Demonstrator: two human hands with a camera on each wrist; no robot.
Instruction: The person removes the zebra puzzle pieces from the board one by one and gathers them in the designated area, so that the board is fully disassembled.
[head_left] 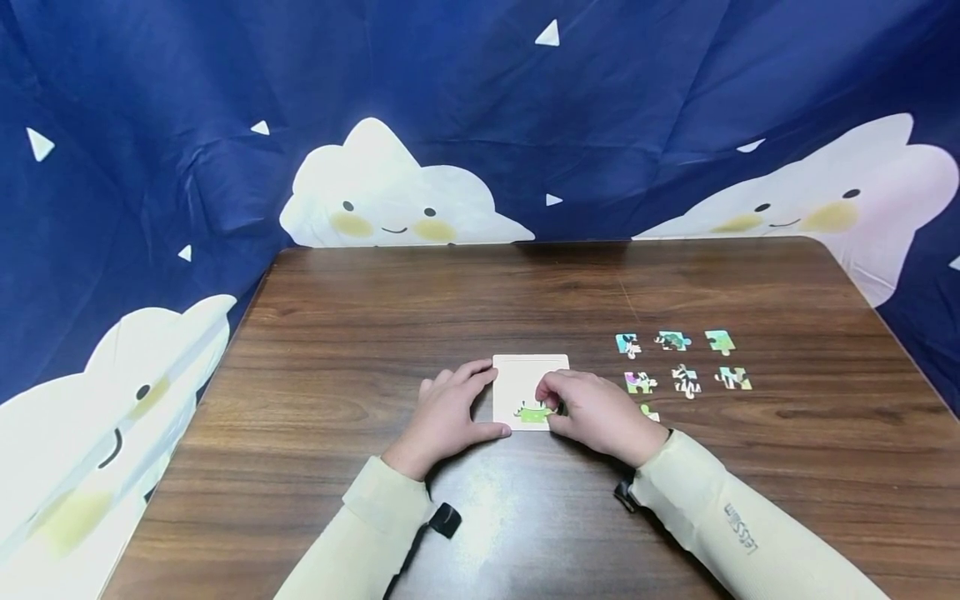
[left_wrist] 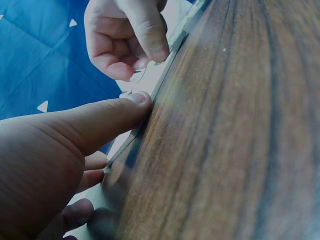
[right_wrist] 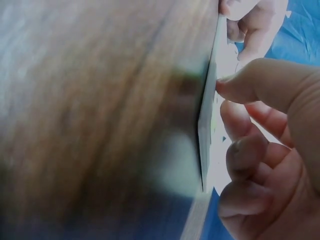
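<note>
A small white puzzle board (head_left: 517,371) lies flat on the table, with a green jigsaw piece (head_left: 531,414) on its lower part. My left hand (head_left: 452,414) braces the board's left side, its thumb at the near left corner and its fingertips by the far left corner. Over the board's right half, my right hand (head_left: 600,414) has curled fingers and pinches at the right end of the green jigsaw artwork, which it partly covers. In the right wrist view the right thumb (right_wrist: 240,89) touches the board's near edge. What lies under those fingertips is mostly hidden.
Several loose jigsaw pieces (head_left: 685,379) lie in rows right of the board; one green piece (head_left: 649,413) is partly hidden by the right hand. The brown wooden table (head_left: 337,333) meets a blue cloth (head_left: 450,75) with white clouds behind it.
</note>
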